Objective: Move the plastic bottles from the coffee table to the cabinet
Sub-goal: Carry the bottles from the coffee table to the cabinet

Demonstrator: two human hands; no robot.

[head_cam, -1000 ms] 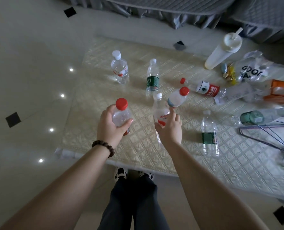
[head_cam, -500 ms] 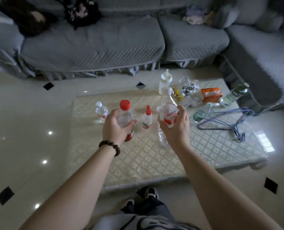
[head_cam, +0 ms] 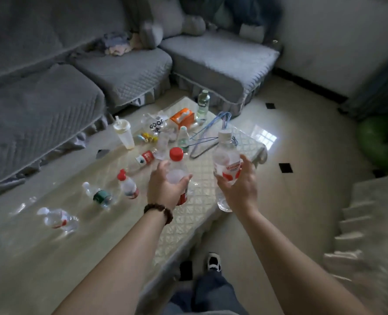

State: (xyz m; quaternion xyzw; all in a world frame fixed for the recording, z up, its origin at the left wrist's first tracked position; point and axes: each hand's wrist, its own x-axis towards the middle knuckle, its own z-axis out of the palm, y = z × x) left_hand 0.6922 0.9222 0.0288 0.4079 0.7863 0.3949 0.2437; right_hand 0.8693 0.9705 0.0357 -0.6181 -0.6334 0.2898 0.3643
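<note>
The left hand grips a clear bottle with a red cap, its fingers curled round the body; a red label shows below the palm, its writing hidden. The right hand holds a white-capped bottle, fingers and thumb wrapped round a white label with red shapes and red lettering too blurred to read. Both bottles are upright and lifted above the near right part of the worktop, which carries a quilted cover.

On the worktop remain a small red-capped bottle, a green-labelled bottle and a white-capped bottle with red marks, all smeared by motion. Further back lie a bottle with a red and white label, a green-capped bottle and a tall bottle at the far corner. A clear bag reads "GOOD" in part. Beside it are an orange tissue box, a lidded cup with a straw and wire hangers.

The worktop's right edge runs just beside the person's shoes; open tiled floor lies to the right, and a grey sofa stands near along the far side.
</note>
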